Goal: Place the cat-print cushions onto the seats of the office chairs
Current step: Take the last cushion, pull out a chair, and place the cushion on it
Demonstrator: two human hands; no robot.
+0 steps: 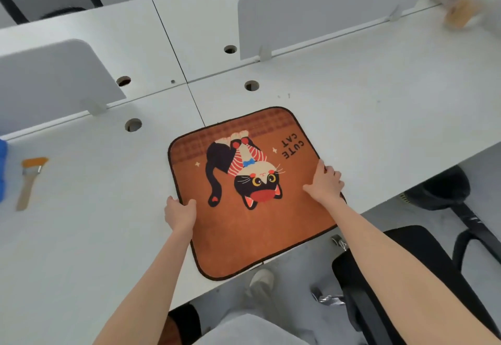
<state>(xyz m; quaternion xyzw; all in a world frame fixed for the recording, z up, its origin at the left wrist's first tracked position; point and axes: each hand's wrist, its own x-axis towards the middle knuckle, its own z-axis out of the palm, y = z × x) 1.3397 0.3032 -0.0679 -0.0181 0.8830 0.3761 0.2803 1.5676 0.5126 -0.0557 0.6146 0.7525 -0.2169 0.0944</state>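
An orange cat-print cushion (244,225) with a black cat and the words "CUTE CAT" lies flat on the white desk (379,117), its near corner hanging over the desk's front edge. My left hand (180,213) grips the cushion's left edge, thumb on top. My right hand (325,182) holds the right edge with fingers curled over it. A black office chair (406,277) stands at the lower right, below the desk edge, its seat partly hidden by my right forearm.
Grey divider panels (325,11) stand along the desk's back. A paintbrush (28,182) lies at the left beside a blue object (2,168). A blurred tan item (458,6) sits at the top right. A second black chair (444,190) stands under the desk.
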